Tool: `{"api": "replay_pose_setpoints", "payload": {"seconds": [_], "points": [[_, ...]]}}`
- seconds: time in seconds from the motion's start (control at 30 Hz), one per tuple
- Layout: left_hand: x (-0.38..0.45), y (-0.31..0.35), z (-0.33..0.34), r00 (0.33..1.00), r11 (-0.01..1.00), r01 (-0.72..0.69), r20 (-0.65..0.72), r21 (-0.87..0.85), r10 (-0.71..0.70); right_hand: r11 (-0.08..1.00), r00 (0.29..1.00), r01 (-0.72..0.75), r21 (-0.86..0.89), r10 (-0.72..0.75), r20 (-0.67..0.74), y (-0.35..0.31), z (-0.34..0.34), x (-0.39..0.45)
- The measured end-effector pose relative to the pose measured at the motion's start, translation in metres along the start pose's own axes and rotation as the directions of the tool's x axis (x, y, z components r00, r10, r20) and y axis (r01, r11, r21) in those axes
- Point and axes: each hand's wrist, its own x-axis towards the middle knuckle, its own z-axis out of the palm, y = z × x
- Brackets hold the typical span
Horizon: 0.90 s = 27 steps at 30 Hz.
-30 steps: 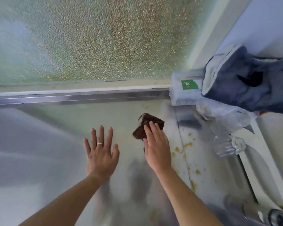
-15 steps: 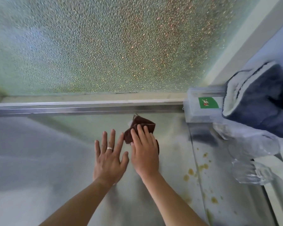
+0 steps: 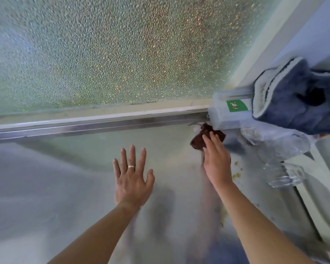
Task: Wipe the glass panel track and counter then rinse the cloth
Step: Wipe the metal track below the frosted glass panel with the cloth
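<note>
A frosted glass panel (image 3: pixel 111 54) stands at the back, with a metal track (image 3: pixel 95 125) running along its foot. In front lies the pale, shiny counter (image 3: pixel 46 183). My right hand (image 3: pixel 216 161) presses a small dark brown cloth (image 3: pixel 200 137) flat onto the counter at the track's right end, next to a clear plastic box. Part of the cloth is hidden under my fingers. My left hand (image 3: pixel 131 178) rests flat on the counter with fingers spread, holding nothing.
A clear plastic box with a green label (image 3: pixel 229 113) sits at the right end of the track. A blue-grey towel (image 3: pixel 297 100) hangs over it. Crumpled clear plastic (image 3: pixel 278 149) lies below. Yellowish spots (image 3: pixel 236 175) mark the counter to the right of my right hand.
My right hand has slid the cloth to the right and back, from beside my left hand to the track's end by the box. My left hand stays flat on the counter.
</note>
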Motion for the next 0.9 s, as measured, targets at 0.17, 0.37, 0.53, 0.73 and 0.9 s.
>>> {"api": "replay_pose_setpoints", "payload": {"seconds": [0.17, 0.37, 0.53, 0.73, 0.9], "points": [[-0.002, -0.004, 0.001, 1.000, 0.999, -0.025, 0.002, -0.021, 0.025, 0.965, 0.967, -0.243, 0.095, 0.249, -0.051, 0.008, -0.049, -0.063], [-0.030, 0.013, -0.003, 0.996, 0.997, -0.068, 0.051, -0.027, 0.070, 0.996, 0.992, 0.084, 0.009, -0.084, 0.089, -0.077, -0.034, -0.190], [-0.068, 0.053, 0.014, 0.996, 0.997, -0.049, 0.071, -0.052, 0.053, 0.998, 0.995, 0.058, -0.035, -0.056, 0.079, -0.066, -0.026, -0.172], [-0.074, 0.093, 0.026, 0.999, 0.999, 0.027, 0.033, -0.022, -0.027, 0.999, 1.000, -0.012, -0.043, 0.013, 0.027, -0.015, -0.022, -0.107], [-0.073, 0.095, 0.023, 1.000, 0.999, 0.027, 0.012, -0.017, -0.027, 0.999, 0.997, 0.016, -0.030, -0.014, 0.075, 0.025, -0.025, -0.073]]}}
